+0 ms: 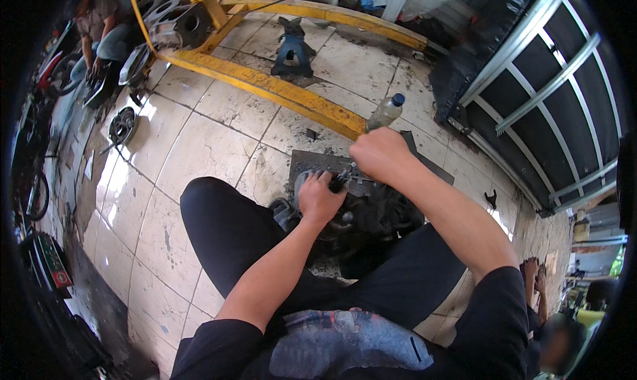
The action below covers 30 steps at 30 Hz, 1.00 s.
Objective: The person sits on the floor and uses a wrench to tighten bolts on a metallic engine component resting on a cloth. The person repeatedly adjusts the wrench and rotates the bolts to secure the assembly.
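A dark, greasy mechanical assembly [381, 211], which looks like part of an engine, sits on the floor between my knees. My left hand [320, 197] rests at its near left side, fingers curled round a small black piece [339, 181] that I cannot make out. Above the far right side of the assembly, my right hand [381, 153] is closed in a fist; whatever it grips is hidden behind the fingers. Beneath the assembly lies a flat dark sheet [304, 159]. Just beyond my right fist stands a clear plastic bottle with a blue cap [385, 112].
A yellow steel frame [265, 88] crosses the tiled floor ahead, with a blue jack stand [292, 51] behind it. Metal parts [123, 126] lie to the left. A dark barred panel [551, 94] leans at right. One person [99, 31] crouches far left; another [554, 343] is lower right.
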Each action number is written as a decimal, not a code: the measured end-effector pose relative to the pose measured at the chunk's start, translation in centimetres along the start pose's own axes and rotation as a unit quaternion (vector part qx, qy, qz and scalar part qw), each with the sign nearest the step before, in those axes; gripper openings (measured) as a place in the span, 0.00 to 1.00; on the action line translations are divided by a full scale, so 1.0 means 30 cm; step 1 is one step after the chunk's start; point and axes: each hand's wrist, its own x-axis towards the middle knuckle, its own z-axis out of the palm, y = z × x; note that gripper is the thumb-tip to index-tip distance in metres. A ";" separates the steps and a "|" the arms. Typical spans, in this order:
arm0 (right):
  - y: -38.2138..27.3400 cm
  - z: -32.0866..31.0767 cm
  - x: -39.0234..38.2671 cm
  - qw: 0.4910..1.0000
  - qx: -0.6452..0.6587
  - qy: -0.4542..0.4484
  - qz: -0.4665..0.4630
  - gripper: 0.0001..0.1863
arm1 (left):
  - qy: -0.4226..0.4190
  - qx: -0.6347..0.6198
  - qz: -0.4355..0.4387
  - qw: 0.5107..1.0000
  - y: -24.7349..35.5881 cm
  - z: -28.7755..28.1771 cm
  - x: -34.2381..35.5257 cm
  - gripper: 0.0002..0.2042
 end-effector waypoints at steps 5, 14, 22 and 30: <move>-0.014 -0.065 0.044 0.984 0.039 -0.145 0.098 0.11 | -0.006 -0.002 -0.004 1.000 0.003 0.013 0.000 0.22; -0.022 -0.007 0.021 0.988 0.072 -0.068 0.119 0.10 | 0.009 0.014 -0.001 1.000 -0.015 0.037 -0.007 0.20; -0.031 0.048 0.017 1.000 -0.001 0.026 0.015 0.09 | 0.010 0.016 -0.004 1.000 -0.010 0.034 -0.006 0.19; 0.009 -0.041 0.074 0.974 0.059 -0.196 0.097 0.15 | 0.025 0.021 0.002 0.999 -0.007 0.039 -0.007 0.20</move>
